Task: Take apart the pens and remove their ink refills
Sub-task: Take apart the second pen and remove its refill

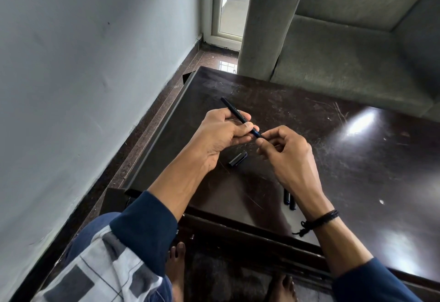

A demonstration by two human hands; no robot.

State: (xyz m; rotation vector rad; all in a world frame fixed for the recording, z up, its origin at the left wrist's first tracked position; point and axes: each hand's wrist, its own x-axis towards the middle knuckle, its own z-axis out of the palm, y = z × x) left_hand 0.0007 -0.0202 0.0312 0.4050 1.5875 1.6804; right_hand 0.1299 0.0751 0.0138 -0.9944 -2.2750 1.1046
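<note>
Near the bench's (357,159) front edge, my left hand (221,132) grips the pen (234,112) barrel steady. My right hand's (283,151) fingers (263,143) pinch its tip, likely to unscrew it.

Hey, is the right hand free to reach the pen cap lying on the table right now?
Probably not at once. The right hand is pinching the tip of the pen that the left hand holds. The cap lies uncovered on the table, just below both hands, so letting go would leave the way free.

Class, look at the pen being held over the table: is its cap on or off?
Off. The pen shows a bare blue front end between the left hand and right hand, and a loose cap lies on the table.
</note>
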